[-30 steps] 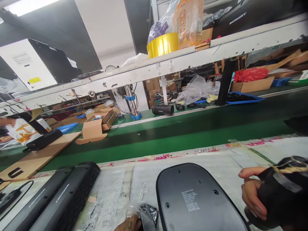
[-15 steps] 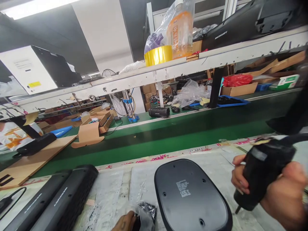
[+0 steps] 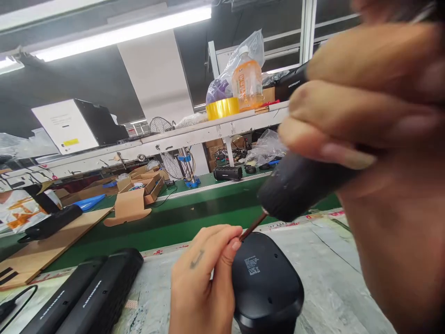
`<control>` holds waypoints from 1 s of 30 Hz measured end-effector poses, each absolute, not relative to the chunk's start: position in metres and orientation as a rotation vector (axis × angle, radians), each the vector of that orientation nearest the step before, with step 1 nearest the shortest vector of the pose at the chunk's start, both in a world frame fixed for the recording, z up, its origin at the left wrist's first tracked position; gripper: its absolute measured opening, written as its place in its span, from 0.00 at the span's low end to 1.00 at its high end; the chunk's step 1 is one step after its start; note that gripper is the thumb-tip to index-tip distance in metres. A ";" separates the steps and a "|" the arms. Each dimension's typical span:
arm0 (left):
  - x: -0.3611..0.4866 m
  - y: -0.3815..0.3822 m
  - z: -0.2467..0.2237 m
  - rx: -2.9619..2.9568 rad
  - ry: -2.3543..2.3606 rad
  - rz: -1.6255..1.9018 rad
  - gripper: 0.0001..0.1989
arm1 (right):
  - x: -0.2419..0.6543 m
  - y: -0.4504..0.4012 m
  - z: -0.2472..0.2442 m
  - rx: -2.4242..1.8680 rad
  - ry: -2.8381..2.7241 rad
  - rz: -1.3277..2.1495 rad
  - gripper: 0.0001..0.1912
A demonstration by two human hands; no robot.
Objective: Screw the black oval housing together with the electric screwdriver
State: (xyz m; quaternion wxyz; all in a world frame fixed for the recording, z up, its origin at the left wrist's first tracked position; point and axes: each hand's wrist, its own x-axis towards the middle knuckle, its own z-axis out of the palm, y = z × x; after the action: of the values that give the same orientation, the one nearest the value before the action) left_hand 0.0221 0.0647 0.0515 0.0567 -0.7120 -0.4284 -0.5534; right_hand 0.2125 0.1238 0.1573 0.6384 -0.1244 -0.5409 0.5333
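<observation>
A black electric screwdriver (image 3: 302, 185) is gripped in my right hand (image 3: 368, 102), large and close at the right. Its thin bit slants down and left to my left hand (image 3: 205, 273), whose thumb and index finger are pinched together at the tip. What lies between those fingers is too small to make out. Both the bit tip and the fingertips are at the far left edge of a black rounded device (image 3: 267, 283). Its upward-facing panel carries small printed text and recessed screw holes.
Two long black speaker-like units (image 3: 93, 287) lie at the left of the worktop. Beyond runs a green conveyor (image 3: 215, 199) with an open cardboard box (image 3: 139, 188) and a small black speaker (image 3: 227, 173). A shelf above holds yellow tape (image 3: 222, 108) and an orange bottle (image 3: 248, 83).
My left hand has left the clear plastic bag and come up to the device's edge, fingers pinched. The screwdriver in my right hand has moved left and up, its bit now over that edge.
</observation>
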 end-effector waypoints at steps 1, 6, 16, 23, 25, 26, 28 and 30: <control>0.020 0.066 0.054 -2.226 -1.287 -1.603 0.09 | 0.203 0.120 0.171 -0.166 -1.238 1.236 0.37; 0.004 0.062 0.053 -2.342 -1.299 -1.555 0.04 | 0.184 0.111 0.186 0.219 -1.344 1.343 0.41; 0.003 0.079 0.038 -2.195 -1.154 -1.299 0.03 | 0.158 0.123 0.182 0.009 -1.454 1.535 0.50; -0.015 0.076 0.032 -2.096 -1.480 -1.350 0.11 | 0.156 0.147 0.170 -0.027 -1.492 1.498 0.46; -0.016 0.077 0.029 -2.099 -1.490 -1.341 0.14 | 0.154 0.151 0.167 -0.037 -1.490 1.517 0.45; -0.015 0.078 0.028 -2.100 -1.511 -1.350 0.16 | 0.153 0.153 0.167 -0.045 -1.482 1.524 0.46; -0.013 0.079 0.028 -2.069 -1.626 -1.453 0.17 | 0.149 0.156 0.165 -0.045 -1.470 1.549 0.46; -0.010 0.080 0.028 -2.058 -1.724 -1.550 0.12 | 0.145 0.161 0.164 -0.042 -1.489 1.605 0.47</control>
State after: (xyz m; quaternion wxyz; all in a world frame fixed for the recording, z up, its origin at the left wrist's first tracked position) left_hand -0.0100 0.0802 0.0285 0.0208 -0.6638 -0.5559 -0.5000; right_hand 0.1447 0.1607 0.1637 0.4582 -0.0169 -0.6043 0.6516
